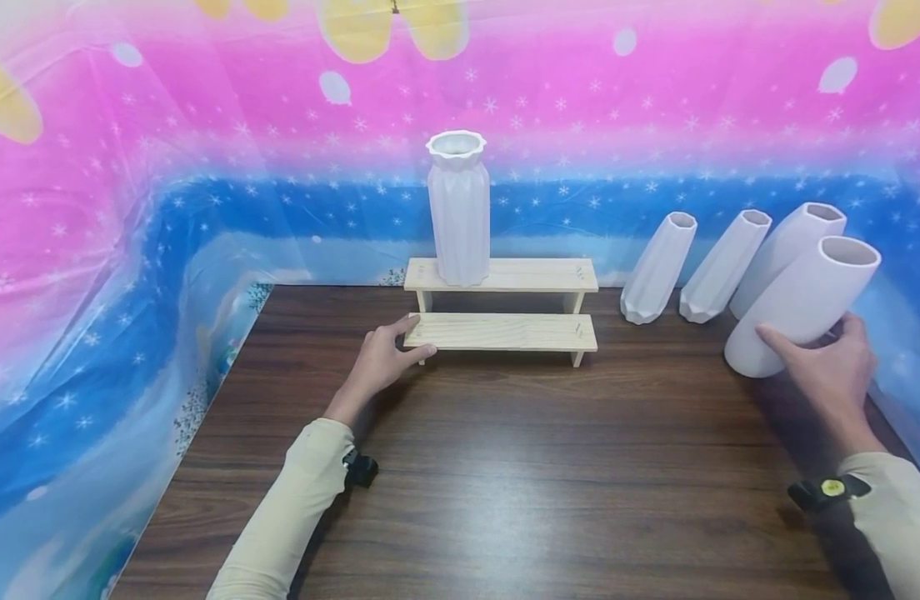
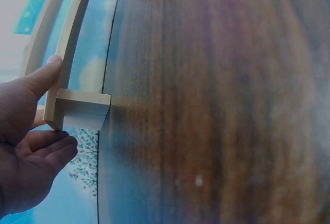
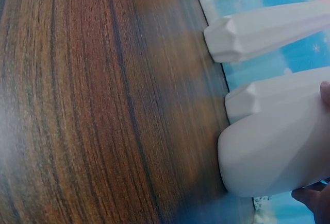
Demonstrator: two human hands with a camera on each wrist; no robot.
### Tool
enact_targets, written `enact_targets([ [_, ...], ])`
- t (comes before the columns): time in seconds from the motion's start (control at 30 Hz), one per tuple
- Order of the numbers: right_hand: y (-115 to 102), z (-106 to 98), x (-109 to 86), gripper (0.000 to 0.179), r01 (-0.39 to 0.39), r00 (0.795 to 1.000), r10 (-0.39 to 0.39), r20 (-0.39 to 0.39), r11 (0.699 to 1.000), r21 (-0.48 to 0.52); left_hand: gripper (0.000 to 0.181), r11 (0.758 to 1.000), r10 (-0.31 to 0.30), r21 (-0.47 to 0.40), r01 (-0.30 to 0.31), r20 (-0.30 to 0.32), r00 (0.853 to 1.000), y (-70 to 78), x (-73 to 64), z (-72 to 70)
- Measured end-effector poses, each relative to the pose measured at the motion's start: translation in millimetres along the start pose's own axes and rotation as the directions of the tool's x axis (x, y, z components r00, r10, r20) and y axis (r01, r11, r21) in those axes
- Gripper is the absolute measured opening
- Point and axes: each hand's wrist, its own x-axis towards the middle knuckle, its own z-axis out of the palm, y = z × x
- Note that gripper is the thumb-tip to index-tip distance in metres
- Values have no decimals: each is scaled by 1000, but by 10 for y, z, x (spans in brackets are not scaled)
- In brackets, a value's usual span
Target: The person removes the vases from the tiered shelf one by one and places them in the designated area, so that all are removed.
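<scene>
My left hand grips the left end of a two-step wooden stand, thumb on the lower step's front edge. In the left wrist view the fingers of that hand curl by the end of the board. On the upper step, toward its left, stands a fluted white vase with a wavy rim. At the right, my right hand holds a smooth white vase, thumb in front and the other fingers mostly hidden behind it. That vase's base looks close to or on the table.
Two slim faceted white vases stand right of the stand. Another white vase is partly hidden behind the held one. The dark wooden table ends at a pink and blue cloth backdrop behind and at the sides.
</scene>
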Motion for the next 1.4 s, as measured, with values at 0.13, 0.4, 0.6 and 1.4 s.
enact_targets([
  [0.13,7,-16,4,100,-11,1000,11,20,1000,-6,75,1000,0,4,0,0,1000,1,-1,3],
  [0.4,23,-38,-8,98,-16,999,15,47,1000,24,74,1000,5,6,-5,-3,1000,-27,-5,23],
  [0.6,-23,-68,-51,94,-18,1000,17,11,997,69,74,1000,3,1,-3,-5,1000,-37,-7,20],
  [1.4,-277,-209,-567,78,58,986,-42,-161,994,96,75,1000,7,-1,-7,0,1000,-17,-6,2],
])
